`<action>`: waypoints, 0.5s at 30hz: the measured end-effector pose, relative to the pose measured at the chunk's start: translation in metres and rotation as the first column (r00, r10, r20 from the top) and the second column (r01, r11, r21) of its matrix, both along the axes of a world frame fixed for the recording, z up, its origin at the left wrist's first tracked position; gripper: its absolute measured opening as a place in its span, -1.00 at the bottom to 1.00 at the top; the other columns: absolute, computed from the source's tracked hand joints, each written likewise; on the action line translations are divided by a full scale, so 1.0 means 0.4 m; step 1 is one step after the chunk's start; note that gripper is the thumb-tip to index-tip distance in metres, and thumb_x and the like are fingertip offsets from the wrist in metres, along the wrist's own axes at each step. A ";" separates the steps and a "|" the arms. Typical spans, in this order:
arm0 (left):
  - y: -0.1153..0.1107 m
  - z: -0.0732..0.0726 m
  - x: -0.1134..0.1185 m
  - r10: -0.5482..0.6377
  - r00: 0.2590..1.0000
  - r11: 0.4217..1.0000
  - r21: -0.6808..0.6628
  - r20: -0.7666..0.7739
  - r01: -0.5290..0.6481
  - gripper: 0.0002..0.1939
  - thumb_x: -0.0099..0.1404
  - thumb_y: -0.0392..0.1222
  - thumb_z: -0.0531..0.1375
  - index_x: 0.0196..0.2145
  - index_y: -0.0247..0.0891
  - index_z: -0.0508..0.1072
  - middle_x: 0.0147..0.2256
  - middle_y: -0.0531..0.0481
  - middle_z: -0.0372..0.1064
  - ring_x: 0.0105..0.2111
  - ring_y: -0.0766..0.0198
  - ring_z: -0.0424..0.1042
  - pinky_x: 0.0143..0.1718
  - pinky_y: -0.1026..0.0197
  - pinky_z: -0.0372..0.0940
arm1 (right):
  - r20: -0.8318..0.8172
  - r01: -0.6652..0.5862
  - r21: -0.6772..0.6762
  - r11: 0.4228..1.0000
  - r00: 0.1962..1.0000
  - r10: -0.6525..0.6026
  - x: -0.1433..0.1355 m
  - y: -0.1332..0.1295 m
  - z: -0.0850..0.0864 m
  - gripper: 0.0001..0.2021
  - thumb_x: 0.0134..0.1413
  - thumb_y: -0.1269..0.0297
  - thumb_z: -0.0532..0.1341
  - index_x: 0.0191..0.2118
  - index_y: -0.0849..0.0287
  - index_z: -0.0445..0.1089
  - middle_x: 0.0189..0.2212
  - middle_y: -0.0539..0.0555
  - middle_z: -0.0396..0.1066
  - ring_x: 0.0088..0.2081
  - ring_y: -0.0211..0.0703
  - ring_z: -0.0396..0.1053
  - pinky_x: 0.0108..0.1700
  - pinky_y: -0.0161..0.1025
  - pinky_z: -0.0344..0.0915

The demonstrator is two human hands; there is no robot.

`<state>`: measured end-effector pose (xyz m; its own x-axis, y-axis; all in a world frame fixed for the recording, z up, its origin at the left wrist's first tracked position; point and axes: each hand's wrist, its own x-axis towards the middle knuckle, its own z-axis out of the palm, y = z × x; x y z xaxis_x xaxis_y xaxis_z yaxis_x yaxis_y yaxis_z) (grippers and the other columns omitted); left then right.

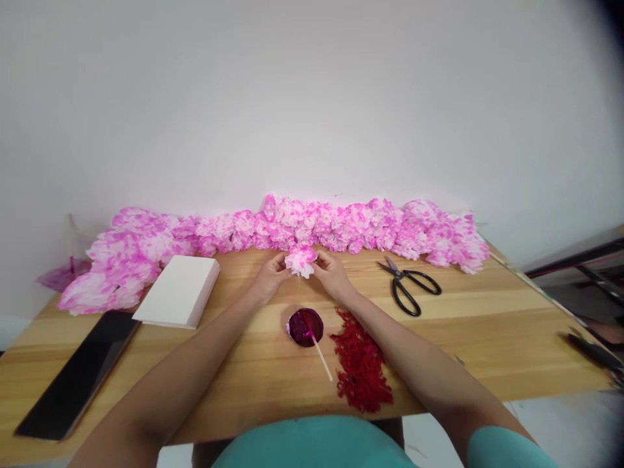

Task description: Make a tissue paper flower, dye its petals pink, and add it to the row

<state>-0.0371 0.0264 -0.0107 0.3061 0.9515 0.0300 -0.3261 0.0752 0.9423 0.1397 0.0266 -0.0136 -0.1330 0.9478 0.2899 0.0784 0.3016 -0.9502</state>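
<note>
A pink and white paper flower [301, 261] is held between my two hands at the middle of the table. My left hand [273, 275] pinches its left edge, and my right hand [332, 274] grips the right edge. Both hands are closed, with the fingertips partly hidden by the petals. Below them stands a small cup of dark magenta liquid [298, 320], with a thin pale stick [322, 358] leaning out of it. A heap of shredded red strips [361, 370] lies beside my right forearm.
A long row of pink and white paper flowers [341, 224] lines the wall. At left are a stack of white paper [178, 289] and a dark flat slab [80, 374]. Black-handled scissors [408, 285] lie spread on the wooden table [458, 325]. Dark tools [597, 354] sit at the right edge.
</note>
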 end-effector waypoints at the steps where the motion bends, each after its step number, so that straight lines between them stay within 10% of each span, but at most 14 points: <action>1: -0.001 0.002 -0.001 -0.005 1.000 1.000 0.003 -0.006 0.005 -0.59 -0.11 -0.15 0.51 -0.29 -0.31 0.54 -0.33 -0.04 0.53 -0.27 0.19 0.47 -0.18 0.23 0.25 | 0.013 0.002 0.001 1.000 1.000 -0.002 0.000 -0.002 0.002 -0.79 0.01 0.09 0.31 -0.37 0.14 0.46 -0.43 -0.01 0.46 -0.39 -0.20 0.35 -0.28 -0.26 0.28; 15: 0.005 -0.008 -0.004 0.053 0.998 0.998 -0.024 0.039 -0.052 -0.62 -0.10 -0.24 0.47 -0.32 -0.26 0.46 -0.37 0.08 0.46 -0.35 0.32 0.38 -0.24 0.27 0.24 | 0.222 -0.069 0.030 0.997 0.973 0.061 0.022 -0.002 0.028 -0.82 0.01 0.15 0.30 -0.30 0.13 0.53 -0.39 0.02 0.50 -0.34 -0.14 0.38 -0.21 -0.21 0.30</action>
